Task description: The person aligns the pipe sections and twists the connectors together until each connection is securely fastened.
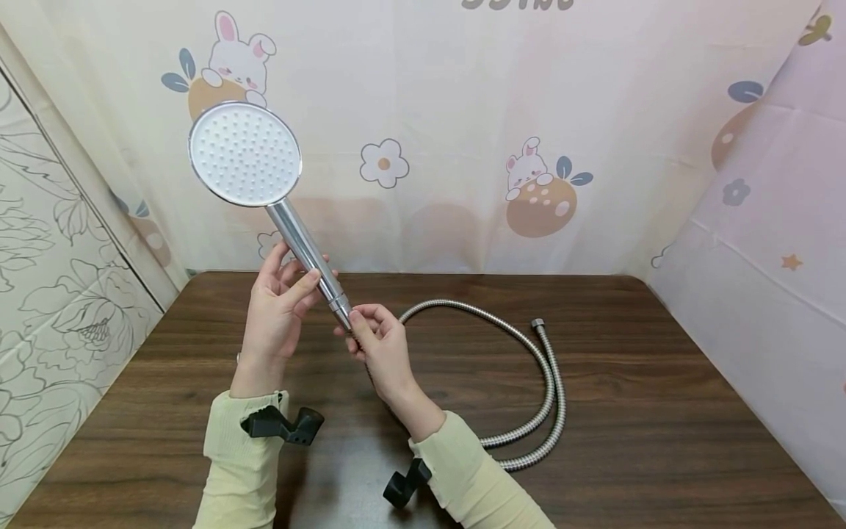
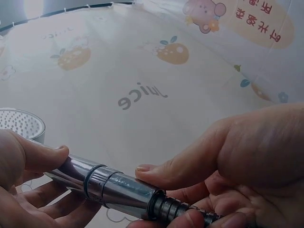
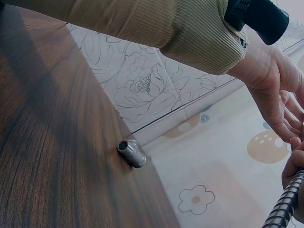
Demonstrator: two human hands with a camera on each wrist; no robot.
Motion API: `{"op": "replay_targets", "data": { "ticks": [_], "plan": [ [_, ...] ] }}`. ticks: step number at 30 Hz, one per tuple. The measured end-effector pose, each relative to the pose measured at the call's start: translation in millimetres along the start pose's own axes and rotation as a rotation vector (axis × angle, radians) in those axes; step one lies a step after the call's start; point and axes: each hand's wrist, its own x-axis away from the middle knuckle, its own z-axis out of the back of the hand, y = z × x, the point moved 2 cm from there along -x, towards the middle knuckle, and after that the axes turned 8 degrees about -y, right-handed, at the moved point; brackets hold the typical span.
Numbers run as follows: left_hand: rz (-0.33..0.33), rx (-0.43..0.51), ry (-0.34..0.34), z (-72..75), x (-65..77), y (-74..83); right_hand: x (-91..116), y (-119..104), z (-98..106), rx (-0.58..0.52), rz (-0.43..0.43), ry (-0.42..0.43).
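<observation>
A chrome shower head (image 1: 246, 156) with a round white nozzle face is held up, tilted to the left, above the table. My left hand (image 1: 272, 319) grips its handle (image 1: 299, 239) between thumb and fingers. At the handle's lower end, my right hand (image 1: 386, 353) pinches the shower hose's chrome end fitting (image 2: 130, 190), which meets the handle in the left wrist view. Whether the joint is tight I cannot tell. From there the ribbed metal hose (image 1: 557, 389) loops over the table on the right, its other end nut (image 1: 537, 322) lying free.
The dark wooden table (image 1: 661, 411) has a printed curtain (image 1: 436, 132) behind it and a flower-patterned panel (image 1: 59, 294) at the left. A small metal fitting (image 3: 132, 153) sits near the table edge in the right wrist view. Both wrists carry black camera mounts (image 1: 283, 426).
</observation>
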Motion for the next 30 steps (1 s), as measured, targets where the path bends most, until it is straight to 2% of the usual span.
{"op": "replay_targets", "data": {
  "ticks": [10,24,30],
  "plan": [
    [0.004,-0.004,-0.005,-0.8,0.4,0.1,0.3,0.1,0.1,0.005,-0.024,-0.024],
    [0.003,-0.002,-0.004,0.5,-0.3,-0.3,-0.8,2.7,1.4,0.094,-0.043,0.053],
    [0.002,0.009,0.006,1.1,-0.1,-0.7,-0.4,2.4,0.1,0.074,-0.058,0.059]
  ]
}}
